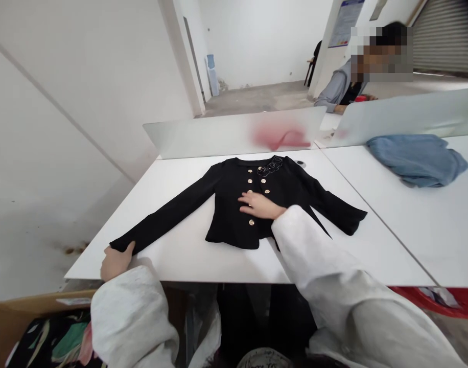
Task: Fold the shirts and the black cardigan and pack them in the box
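Note:
A black jacket (230,209) with gold buttons and dark flower trims near the neckline lies spread on the white table (180,260). Its sleeves stretch out to both sides. At the end of the sleeve on the left, my left hand (117,261) holds the cuff, thumb on top; the other fingers are partly hidden. My right hand (261,205) rests on the front of the jacket over the button rows, its fingers spread and nothing gripped. It covers part of the buttons.
Frosted dividers (218,135) edge the table's far side. Folded blue cloth (418,158) lies at right. Below left stands a cardboard box (12,317) of clothes; a red basin (464,304) sits below right. Another person (337,87) sits beyond the divider.

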`<state>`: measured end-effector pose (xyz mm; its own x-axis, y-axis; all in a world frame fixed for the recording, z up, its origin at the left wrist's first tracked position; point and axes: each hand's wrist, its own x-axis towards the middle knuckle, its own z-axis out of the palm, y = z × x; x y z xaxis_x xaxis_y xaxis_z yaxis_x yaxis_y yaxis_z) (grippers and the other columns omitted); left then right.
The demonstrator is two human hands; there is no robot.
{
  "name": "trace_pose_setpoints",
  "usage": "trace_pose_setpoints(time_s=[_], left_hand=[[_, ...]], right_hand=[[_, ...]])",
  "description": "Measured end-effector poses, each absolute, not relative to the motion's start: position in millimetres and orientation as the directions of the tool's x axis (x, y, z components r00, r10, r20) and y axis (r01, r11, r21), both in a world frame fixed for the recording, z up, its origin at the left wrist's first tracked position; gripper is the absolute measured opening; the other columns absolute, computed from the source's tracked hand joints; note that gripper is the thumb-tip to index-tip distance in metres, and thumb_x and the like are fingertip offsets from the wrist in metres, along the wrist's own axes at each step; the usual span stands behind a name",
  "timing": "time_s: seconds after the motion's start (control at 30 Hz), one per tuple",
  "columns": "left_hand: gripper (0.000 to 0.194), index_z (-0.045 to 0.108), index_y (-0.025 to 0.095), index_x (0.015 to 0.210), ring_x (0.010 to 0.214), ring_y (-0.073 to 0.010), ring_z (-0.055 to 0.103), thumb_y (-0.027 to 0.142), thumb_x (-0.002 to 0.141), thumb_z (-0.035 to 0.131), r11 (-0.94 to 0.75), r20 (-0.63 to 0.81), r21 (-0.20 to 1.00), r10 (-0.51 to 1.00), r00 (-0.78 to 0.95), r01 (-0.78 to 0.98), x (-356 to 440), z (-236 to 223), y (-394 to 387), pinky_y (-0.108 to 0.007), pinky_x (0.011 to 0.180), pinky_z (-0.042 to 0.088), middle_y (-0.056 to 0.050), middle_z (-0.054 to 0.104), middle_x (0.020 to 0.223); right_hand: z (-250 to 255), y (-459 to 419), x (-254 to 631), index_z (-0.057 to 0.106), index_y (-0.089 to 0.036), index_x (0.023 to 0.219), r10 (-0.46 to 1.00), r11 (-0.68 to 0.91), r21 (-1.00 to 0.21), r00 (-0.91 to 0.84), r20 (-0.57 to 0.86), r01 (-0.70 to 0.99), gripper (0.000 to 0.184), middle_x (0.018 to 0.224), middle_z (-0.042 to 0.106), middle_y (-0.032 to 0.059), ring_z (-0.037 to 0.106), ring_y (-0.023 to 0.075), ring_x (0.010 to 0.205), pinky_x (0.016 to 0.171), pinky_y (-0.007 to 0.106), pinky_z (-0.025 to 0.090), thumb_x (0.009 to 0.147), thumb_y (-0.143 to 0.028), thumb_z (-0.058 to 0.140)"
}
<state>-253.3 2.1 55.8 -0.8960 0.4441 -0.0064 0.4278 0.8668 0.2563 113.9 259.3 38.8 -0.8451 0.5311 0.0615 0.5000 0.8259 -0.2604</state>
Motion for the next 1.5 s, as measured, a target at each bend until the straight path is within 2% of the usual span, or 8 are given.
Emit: trace_pose_setpoints(time_s=[0.17,0.33,0.6,0.87,1.0,1.17,1.37,1.5], left_hand=[[0.055,0.046,0.009,0.128,0.121,-0.0383,0.047,0.041,0.085,0.04,0.78,0.272,0.42,0.379,-0.885,0.463,-212.6,58.5,16.4,-0.05,0.092,0.042,-0.025,0.052,0.128],[0.047,0.06,0.021,0.083,0.075,-0.0251,0.064,0.059,0.085,0.032,0.545,-0.193,0.529,0.824,-0.533,0.65,-132.9,54.8,44.0,-0.037,0.072,0.047,-0.006,0.068,0.08],[0.049,0.05,0.022,0.061,0.056,-0.0208,0.058,0.063,0.083,0.034,0.415,-0.197,0.723,0.89,-0.41,0.552,-72.7,30.6,66.2,-0.031,0.059,0.042,-0.004,0.06,0.055],[0.044,0.052,0.023,0.061,0.059,-0.0185,0.056,0.053,0.088,0.036,0.275,-0.132,0.535,0.961,-0.243,0.799,-66.0,39.8,34.1,-0.03,0.061,0.043,0.0,0.058,0.059],[0.029,0.063,0.022,0.1,0.089,-0.0203,0.062,0.041,0.091,0.043,-0.129,0.171,0.533,0.984,0.043,0.836,-27.3,27.3,49.3,-0.032,0.079,0.049,-0.005,0.066,0.095],[0.041,0.05,0.019,0.129,0.131,-0.0282,0.042,0.028,0.09,0.051,-0.406,0.336,0.225,0.885,0.32,0.886,8.0,16.0,87.6,-0.049,0.11,0.03,-0.011,0.051,0.137],[0.02,0.063,0.017,0.096,0.12,-0.027,0.05,0.022,0.092,0.044,-0.392,0.314,0.185,0.892,0.324,0.901,14.0,15.8,117.4,-0.04,0.09,0.047,-0.013,0.06,0.122],[0.021,0.06,0.015,0.101,0.115,-0.027,0.051,0.03,0.091,0.048,-0.402,0.276,0.144,0.894,0.353,0.904,12.4,19.9,123.4,-0.038,0.082,0.047,-0.014,0.06,0.119]], right_hand=[[22.9,170.2,157.0,0.043,-0.016,0.141,0.451,0.892,-0.095,-0.883,0.129,0.442,0.072,0.149,0.033,0.0192,0.034,0.0371,0.135,0.105,0.053,0.034,0.084,-0.057,0.055],[8.6,139.3,171.3,0.048,-0.019,0.137,0.586,0.799,-0.032,-0.765,0.268,0.6,0.066,0.137,0.049,0.018,0.044,0.0343,0.129,0.102,0.051,0.039,0.082,-0.052,0.061],[1.4,140.8,177.1,0.067,-0.021,0.114,0.644,0.752,-0.133,-0.675,0.36,0.646,0.029,0.112,0.067,0.0077,0.054,0.0243,0.12,0.101,0.042,0.044,0.094,-0.02,0.045],[-12.3,146.7,263.1,0.041,-0.026,0.143,0.78,0.625,-0.178,-0.61,0.14,0.76,0.067,0.15,0.035,0.0091,0.024,0.0349,0.14,0.105,0.057,0.034,0.081,-0.04,0.065],[1.5,157.6,252.7,0.062,-0.023,0.118,0.771,0.637,-0.182,-0.615,0.167,0.749,0.029,0.124,0.063,0.0093,0.052,0.029,0.123,0.09,0.044,0.049,0.092,-0.027,0.05],[41.8,167.7,223.8,0.062,-0.019,0.11,0.836,0.545,-0.423,-0.433,0.337,0.724,0.033,0.089,0.07,0.0075,0.067,0.0191,0.079,0.073,0.032,0.053,0.099,-0.033,0.034],[50.0,147.6,226.0,0.06,-0.023,0.117,0.836,0.547,-0.601,-0.342,0.429,0.583,0.03,0.11,0.067,0.0062,0.062,0.0201,0.103,0.09,0.036,0.052,0.096,-0.033,0.041],[23.6,138.9,232.0,0.057,-0.024,0.124,0.764,0.645,-0.399,-0.542,0.35,0.652,0.035,0.128,0.058,0.0092,0.052,0.0249,0.119,0.097,0.045,0.046,0.089,-0.029,0.054]])
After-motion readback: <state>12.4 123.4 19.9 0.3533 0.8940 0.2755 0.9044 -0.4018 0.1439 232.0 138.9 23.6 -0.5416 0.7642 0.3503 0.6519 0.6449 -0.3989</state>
